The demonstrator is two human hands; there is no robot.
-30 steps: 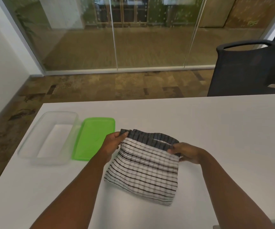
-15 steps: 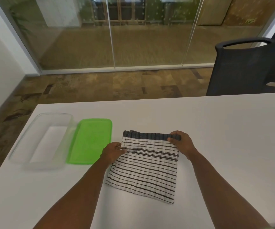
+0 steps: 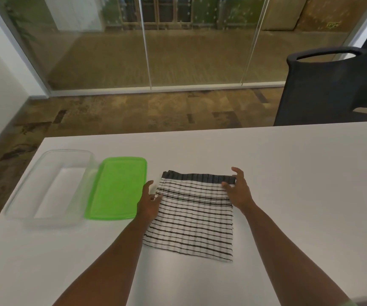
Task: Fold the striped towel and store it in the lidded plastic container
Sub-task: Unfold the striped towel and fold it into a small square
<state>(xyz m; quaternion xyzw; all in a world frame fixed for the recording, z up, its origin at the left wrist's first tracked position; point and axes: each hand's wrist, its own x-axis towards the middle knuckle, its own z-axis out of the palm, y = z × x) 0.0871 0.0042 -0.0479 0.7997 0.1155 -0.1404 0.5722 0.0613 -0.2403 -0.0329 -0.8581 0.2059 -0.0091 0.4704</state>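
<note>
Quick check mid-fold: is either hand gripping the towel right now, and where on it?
Nothing is gripped. The striped towel lies flat on the table; the left hand and right hand are open at its left and right edges.

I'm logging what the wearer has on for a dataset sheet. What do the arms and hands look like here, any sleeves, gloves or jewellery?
Both forearms are bare right down to the frame's bottom edge, with no sleeves visible. The left hand and right hand wear no gloves; no rings, watch or bracelets show.
</note>
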